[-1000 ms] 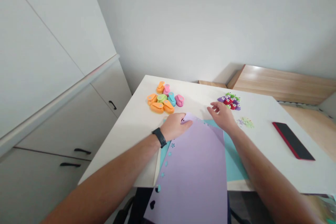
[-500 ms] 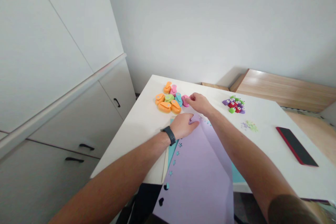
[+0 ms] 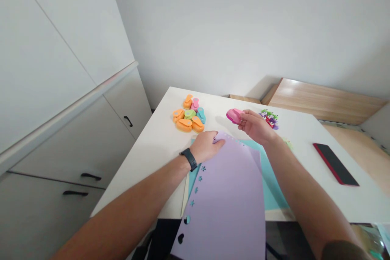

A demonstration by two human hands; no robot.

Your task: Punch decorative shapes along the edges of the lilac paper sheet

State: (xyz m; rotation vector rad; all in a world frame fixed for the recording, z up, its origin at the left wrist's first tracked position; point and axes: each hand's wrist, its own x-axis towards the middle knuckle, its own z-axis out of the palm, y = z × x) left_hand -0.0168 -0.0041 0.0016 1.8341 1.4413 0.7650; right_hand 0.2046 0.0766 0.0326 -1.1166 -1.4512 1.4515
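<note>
My left hand (image 3: 209,145), with a dark watch on the wrist, pinches the top left corner of a purple paper sheet (image 3: 231,195). Shaped holes, among them a heart, stars and flowers, run down the sheet's left edge, and small ones line its top. Above the table, my right hand (image 3: 256,125) is closed on a pink craft punch (image 3: 234,115). Under the purple sheet lies blue paper (image 3: 274,191). A cluster of orange craft punches (image 3: 184,125), with green, blue and pink ones among them, sits on the table beyond my left hand.
Small purple, red and green punches (image 3: 269,118) with eyes are grouped behind my right hand. Light green paper bits (image 3: 287,143) lie partly hidden by my right forearm. A black and red flat object (image 3: 335,164) rests on the white table (image 3: 146,162). White cabinets (image 3: 73,142) stand at left.
My right hand has lifted the pink punch from beside the cluster and moved it right. My left hand still holds the purple sheet. The view has shifted slightly.
</note>
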